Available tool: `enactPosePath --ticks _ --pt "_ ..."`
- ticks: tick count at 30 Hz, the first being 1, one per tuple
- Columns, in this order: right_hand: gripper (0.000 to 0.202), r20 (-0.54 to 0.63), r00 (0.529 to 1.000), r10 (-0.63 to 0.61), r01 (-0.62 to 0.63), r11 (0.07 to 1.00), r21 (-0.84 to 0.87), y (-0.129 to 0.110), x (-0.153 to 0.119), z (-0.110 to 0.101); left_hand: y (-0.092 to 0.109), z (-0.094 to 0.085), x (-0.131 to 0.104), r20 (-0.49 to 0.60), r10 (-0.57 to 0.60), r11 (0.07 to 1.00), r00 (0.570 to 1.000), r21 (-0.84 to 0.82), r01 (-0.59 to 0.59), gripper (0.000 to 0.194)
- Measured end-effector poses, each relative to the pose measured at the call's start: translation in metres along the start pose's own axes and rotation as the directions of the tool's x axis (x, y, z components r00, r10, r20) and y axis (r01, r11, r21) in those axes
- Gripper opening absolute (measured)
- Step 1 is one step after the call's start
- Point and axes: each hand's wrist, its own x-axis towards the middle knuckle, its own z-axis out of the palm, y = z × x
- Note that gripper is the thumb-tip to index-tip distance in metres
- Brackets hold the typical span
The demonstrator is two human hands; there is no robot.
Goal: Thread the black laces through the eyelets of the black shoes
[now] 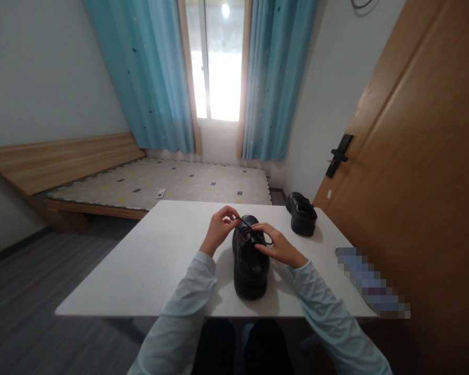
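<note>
Bright window (216, 62), blue curtains (156, 73)

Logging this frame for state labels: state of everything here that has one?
near shoe: upright on table, laces being handled
lace: pulled taut between both hands
left hand: pinched on lace
right hand: pinched on lace, resting on shoe
far shoe: upright, untouched, at table's far right
curtains: drawn apart
window: looks shut
door: cannot tell

A black, faintly glossy leather-look shoe (250, 263) is seen at centre frame on a smooth matt white table (148, 265); warm matt wood grain is shown by the right-hand door (422, 172).
</note>
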Motion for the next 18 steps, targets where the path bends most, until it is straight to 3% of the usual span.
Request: enactPosePath --ticks 6,18 --pt "0.042 -0.002 1.0 0.004 -0.004 1.0 -0.003 -0.0004 0.0003 -0.0005 0.0024 0.0045 -0.0021 0.09 -0.075 0.985 0.993 -0.15 0.088 0.013" --pt "0.045 0.0 1.0 0.021 -0.021 1.0 -0.003 -0.0037 0.0001 -0.0011 0.0084 0.003 -0.0042 0.081 -0.11 0.988 0.991 -0.099 0.118 0.015"
